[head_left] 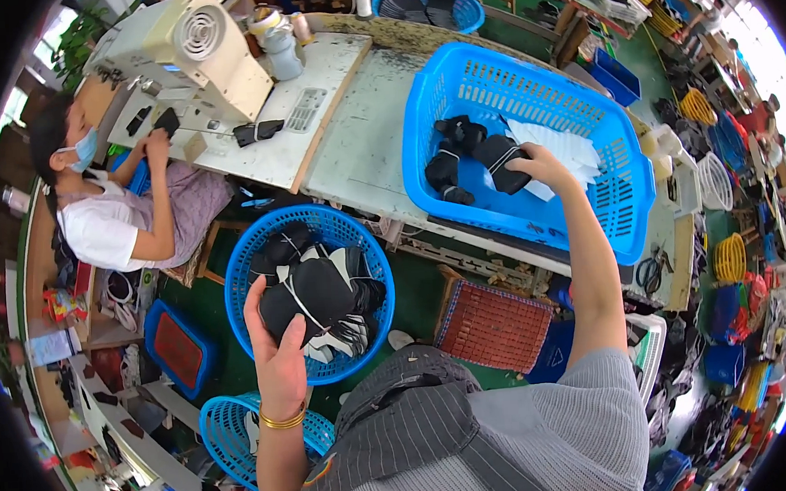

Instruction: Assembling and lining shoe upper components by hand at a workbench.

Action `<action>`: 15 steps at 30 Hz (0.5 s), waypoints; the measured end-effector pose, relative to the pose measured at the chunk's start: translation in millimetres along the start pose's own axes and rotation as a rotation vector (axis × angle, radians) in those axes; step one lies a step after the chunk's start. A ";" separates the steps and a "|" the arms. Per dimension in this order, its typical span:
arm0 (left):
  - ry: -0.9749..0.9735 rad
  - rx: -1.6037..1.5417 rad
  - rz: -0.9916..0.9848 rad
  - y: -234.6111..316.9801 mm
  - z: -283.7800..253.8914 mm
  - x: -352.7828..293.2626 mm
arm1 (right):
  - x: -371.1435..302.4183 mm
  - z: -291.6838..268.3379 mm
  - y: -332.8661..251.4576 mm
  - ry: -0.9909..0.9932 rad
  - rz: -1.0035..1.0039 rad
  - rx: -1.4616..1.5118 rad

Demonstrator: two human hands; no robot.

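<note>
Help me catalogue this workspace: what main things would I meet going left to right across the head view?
Blue tray with a red base → round blue basket of black bundles → large rectangular blue basket → yellow stack.

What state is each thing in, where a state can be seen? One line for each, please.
Left hand, holding the left bundle
Left bundle, tied
Right hand, gripping the right bundle
Right bundle, tied
Rectangular basket, upright, partly filled
Round basket by the left hand, upright, well filled
White sheets, lying in the rectangular basket
Sewing machine, running or stopped: cannot tell
</note>
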State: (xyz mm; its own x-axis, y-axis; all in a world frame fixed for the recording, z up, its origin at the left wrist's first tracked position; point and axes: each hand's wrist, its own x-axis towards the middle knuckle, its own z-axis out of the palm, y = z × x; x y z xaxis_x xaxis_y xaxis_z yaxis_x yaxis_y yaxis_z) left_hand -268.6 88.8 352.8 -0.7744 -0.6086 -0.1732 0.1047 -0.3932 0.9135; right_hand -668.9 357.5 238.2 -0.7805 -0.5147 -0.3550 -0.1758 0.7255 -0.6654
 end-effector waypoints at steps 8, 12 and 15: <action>0.116 0.018 0.139 16.8 -18.4 -6.1 | -59.0 61.0 -128.9 -0.254 -0.313 0.914; 0.163 -0.001 0.229 30.3 -29.0 -15.4 | -73.2 113.5 -177.9 -0.333 -0.363 0.956; 0.213 -0.012 0.304 34.7 -41.4 -25.4 | -80.6 147.4 -206.6 -0.372 -0.418 0.909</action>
State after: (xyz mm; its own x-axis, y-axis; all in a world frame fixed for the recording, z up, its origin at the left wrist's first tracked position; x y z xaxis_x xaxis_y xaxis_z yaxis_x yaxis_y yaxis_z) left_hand -219.4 62.1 373.6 -0.5593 -0.8284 0.0314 0.3185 -0.1797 0.9307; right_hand -481.2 181.8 307.5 -0.5026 -0.8624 -0.0609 0.2464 -0.0754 -0.9662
